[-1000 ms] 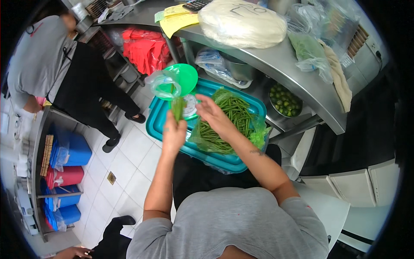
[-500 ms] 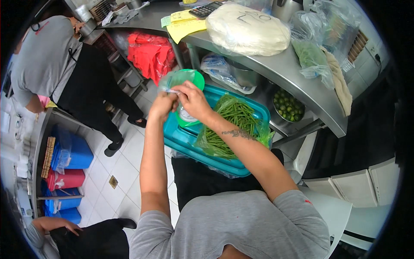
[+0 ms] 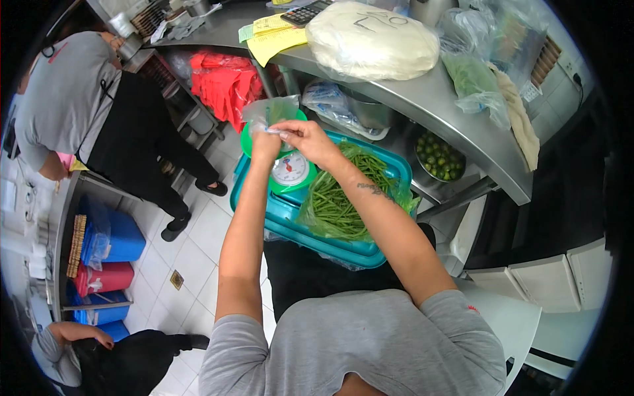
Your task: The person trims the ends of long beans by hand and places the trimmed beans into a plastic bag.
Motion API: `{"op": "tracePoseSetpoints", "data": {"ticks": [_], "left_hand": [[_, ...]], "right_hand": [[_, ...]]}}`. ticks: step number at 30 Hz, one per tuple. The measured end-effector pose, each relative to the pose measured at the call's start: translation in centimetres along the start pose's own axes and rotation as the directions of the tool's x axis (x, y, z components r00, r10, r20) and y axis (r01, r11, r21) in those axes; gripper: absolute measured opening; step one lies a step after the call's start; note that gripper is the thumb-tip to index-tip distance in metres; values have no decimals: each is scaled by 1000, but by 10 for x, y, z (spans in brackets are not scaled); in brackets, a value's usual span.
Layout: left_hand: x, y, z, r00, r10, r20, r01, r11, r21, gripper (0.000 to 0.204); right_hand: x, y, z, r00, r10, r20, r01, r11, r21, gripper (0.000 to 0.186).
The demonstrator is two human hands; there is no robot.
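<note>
Both my hands are raised over a green kitchen scale (image 3: pixel 291 170) with a round white dial. My left hand (image 3: pixel 266 143) is closed on a clear plastic bag (image 3: pixel 277 109), whose mouth spreads above the fist. With thumb and fingers together, my right hand (image 3: pixel 308 140) pinches the bag's gathered plastic beside it. The scale stands at the left end of a teal tray (image 3: pixel 290 236) across my lap. To its right, a heap of green beans (image 3: pixel 340 204) lies in an opened green plastic bag (image 3: pixel 316 223). My hands partly hide the scale's round green top.
A steel counter (image 3: pixel 456 109) curves around the far side, bearing a large white bagged bundle (image 3: pixel 373 41) and yellow papers (image 3: pixel 274 41). Beneath it are a bowl of small green fruits (image 3: pixel 439 157) and red bags (image 3: pixel 224 86). One co-worker (image 3: pixel 72 92) stands left; another (image 3: pixel 125 356) is lower left.
My hands have shifted slightly, and the right hand now pinches the bag's edge a little right of the left fist. The scale's dial shows more fully.
</note>
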State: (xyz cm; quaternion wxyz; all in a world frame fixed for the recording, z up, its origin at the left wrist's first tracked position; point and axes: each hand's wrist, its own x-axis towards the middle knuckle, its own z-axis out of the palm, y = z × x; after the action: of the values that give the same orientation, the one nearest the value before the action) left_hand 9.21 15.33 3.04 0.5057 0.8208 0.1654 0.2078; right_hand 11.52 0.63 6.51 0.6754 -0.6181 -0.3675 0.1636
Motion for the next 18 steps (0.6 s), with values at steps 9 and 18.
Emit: {"op": "tracePoseSetpoints", "data": {"ticks": [9,18], "left_hand": [[-4,6,-22,914,268,304,-405,620,672,40],[-115,22,-40,730,666,155,-597,511,618,27]], "right_hand": [[-18,-13,-10,996,39,83,-42,999,24,39],[-156,24,-76,937,327,-121,-342,929,-139,9]]}}
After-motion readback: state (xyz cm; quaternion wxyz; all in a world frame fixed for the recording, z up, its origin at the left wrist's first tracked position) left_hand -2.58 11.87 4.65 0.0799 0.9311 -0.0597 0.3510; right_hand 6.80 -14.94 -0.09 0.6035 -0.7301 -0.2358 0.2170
